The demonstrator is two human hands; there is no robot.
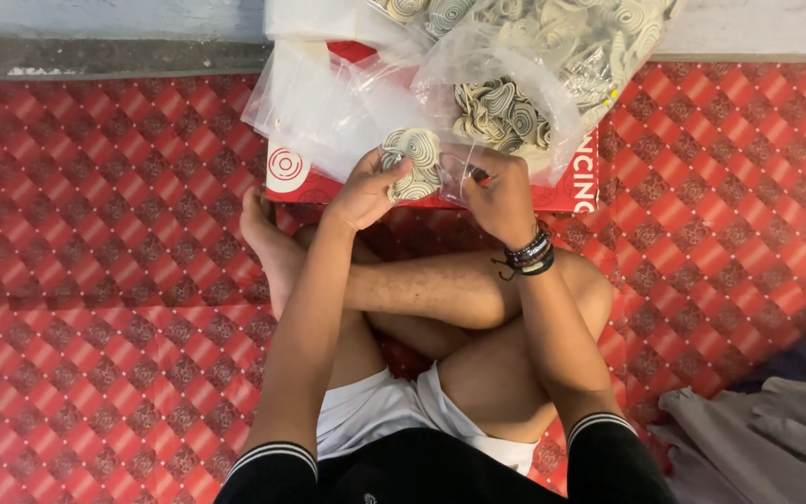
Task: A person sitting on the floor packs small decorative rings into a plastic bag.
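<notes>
sitting cross-legged on a red patterned mat [104, 280], working at upper centre of the frame. pinching a small stack of cream spiral coils [412, 163] with the left hand [366, 191], thumb pressed over the top, fingers closed round the back. gripping the mouth of a small clear plastic pouch [454, 173] with the right hand [501, 196], fingers curled shut on the film; hard to tell how wide the pouch mouth is standing. resting just beyond the hands, a red and white box [571, 191] under loose clear bags [328, 103]; above that, a large clear bag of more coils [552, 56] at top centre. lying at lower right, a grey cloth [757, 439].

judging the step as slipping the stack into the pouch: keeping the coils squared and flat under the thumb, holding the film taut and open with the right fingers, sliding in edge-first, avoiding snagging a loose spiral end on the lip.
</notes>
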